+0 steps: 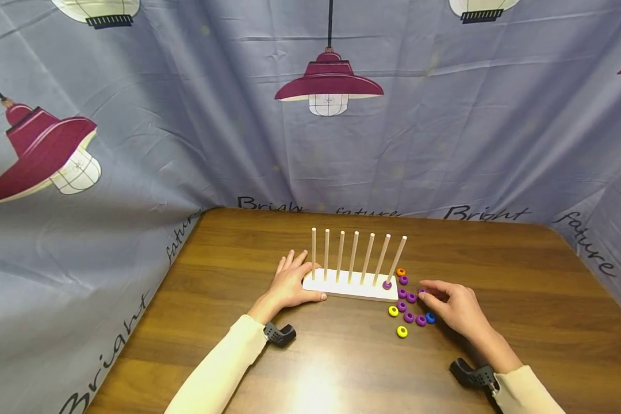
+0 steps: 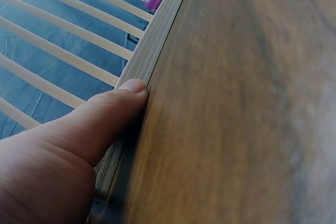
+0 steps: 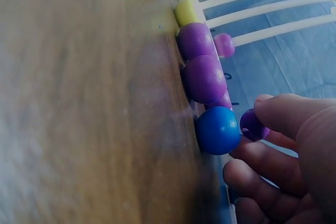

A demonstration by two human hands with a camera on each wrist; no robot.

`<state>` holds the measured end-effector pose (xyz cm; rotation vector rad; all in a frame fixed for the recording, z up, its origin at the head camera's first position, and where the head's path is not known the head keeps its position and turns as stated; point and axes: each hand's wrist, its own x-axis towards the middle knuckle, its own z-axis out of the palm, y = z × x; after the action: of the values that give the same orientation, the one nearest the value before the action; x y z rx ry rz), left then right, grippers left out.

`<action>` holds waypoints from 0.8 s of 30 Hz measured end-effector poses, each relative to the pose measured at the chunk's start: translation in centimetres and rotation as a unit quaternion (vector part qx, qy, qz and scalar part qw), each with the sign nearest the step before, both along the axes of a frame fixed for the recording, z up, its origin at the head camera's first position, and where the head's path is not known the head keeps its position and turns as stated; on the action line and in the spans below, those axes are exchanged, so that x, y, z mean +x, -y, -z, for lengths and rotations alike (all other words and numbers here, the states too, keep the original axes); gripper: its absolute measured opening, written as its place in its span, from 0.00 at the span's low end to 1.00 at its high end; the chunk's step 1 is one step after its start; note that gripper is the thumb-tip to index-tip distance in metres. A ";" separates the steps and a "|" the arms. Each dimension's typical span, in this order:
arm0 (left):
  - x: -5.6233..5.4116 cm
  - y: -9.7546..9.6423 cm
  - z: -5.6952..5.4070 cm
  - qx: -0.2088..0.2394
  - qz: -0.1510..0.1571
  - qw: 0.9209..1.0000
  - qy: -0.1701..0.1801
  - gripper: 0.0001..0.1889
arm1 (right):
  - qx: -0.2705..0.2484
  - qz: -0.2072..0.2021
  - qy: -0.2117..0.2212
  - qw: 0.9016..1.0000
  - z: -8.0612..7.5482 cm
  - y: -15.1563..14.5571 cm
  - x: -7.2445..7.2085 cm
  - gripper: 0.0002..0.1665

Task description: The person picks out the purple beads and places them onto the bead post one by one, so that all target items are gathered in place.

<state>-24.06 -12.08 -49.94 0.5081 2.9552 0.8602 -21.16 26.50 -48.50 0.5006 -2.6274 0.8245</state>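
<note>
A white wooden peg board [image 1: 349,288] with a row of several upright pegs stands on the table. My left hand [image 1: 288,284] holds its left end, the thumb [image 2: 113,111] along the front edge and the other fingers at the back. One purple bead [image 1: 387,285] sits at the foot of the rightmost peg. To the right of the board my right hand [image 1: 459,309] pinches another purple bead [image 3: 254,125] between thumb and fingers. Close by that hand lies a blue bead [image 3: 217,130].
Several loose purple beads [image 1: 409,317] lie on the wooden table [image 1: 227,259] between the board and my right hand. Two yellow beads [image 1: 402,332] are nearer to me, and an orange bead [image 1: 401,272] is at the back. A printed curtain [image 1: 238,144] hangs behind the table.
</note>
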 end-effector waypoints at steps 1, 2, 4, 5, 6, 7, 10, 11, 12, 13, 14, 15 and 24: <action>0.1 0.1 0.0 0.002 -0.002 1.000 -0.001 0.37 | 0.002 -0.002 -0.003 1.000 0.0 0.1 -0.1 0.12; 0.1 0.2 0.0 0.002 -0.005 1.000 -0.001 0.37 | 0.005 -0.005 -0.003 1.000 -0.1 0.2 -0.2 0.12; 0.2 0.4 0.0 0.000 -0.011 1.000 0.001 0.37 | 0.009 -0.009 -0.003 1.000 -0.2 0.3 -0.4 0.10; 0.3 0.5 0.0 0.000 -0.013 1.000 0.000 0.37 | 0.010 -0.011 -0.003 1.000 -0.3 0.4 -0.5 0.10; 0.3 0.6 0.0 -0.001 -0.015 1.000 -0.001 0.37 | 0.010 -0.012 -0.004 1.000 -0.3 0.5 -0.7 0.09; 0.3 0.6 0.0 -0.003 -0.017 1.000 0.000 0.37 | 0.011 -0.013 -0.005 1.000 -0.4 0.6 -0.8 0.09; 0.2 0.7 -0.1 -0.007 -0.019 1.000 0.001 0.37 | 0.011 -0.010 -0.011 1.000 -0.7 0.7 -1.1 0.08; 0.1 0.7 -0.1 -0.007 -0.019 1.000 0.000 0.37 | 0.010 -0.009 -0.012 1.000 -0.9 0.8 -1.1 0.08; 0.0 0.7 -0.1 -0.009 -0.018 1.000 0.000 0.37 | 0.009 -0.007 -0.014 1.000 -1.2 0.8 -1.2 0.08; -0.1 0.6 -0.2 -0.012 -0.017 1.000 0.002 0.37 | 0.008 -0.004 -0.016 1.000 -1.4 0.8 -1.2 0.08; -0.2 0.6 -0.2 -0.013 -0.015 1.000 0.002 0.37 | 0.005 -0.001 -0.018 1.000 -1.7 0.8 -1.3 0.08; -0.3 0.5 -0.2 -0.015 -0.013 1.000 0.003 0.37 | 0.002 0.001 -0.022 1.000 -2.0 0.8 -1.3 0.08; -0.5 0.2 -0.1 -0.017 0.001 1.000 0.006 0.37 | -0.048 -0.002 -0.064 0.997 -7.2 1.6 -1.8 0.08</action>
<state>-24.53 -12.30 -49.83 0.5021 2.9536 0.8081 -22.97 24.92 -41.28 0.5155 -2.4579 0.8843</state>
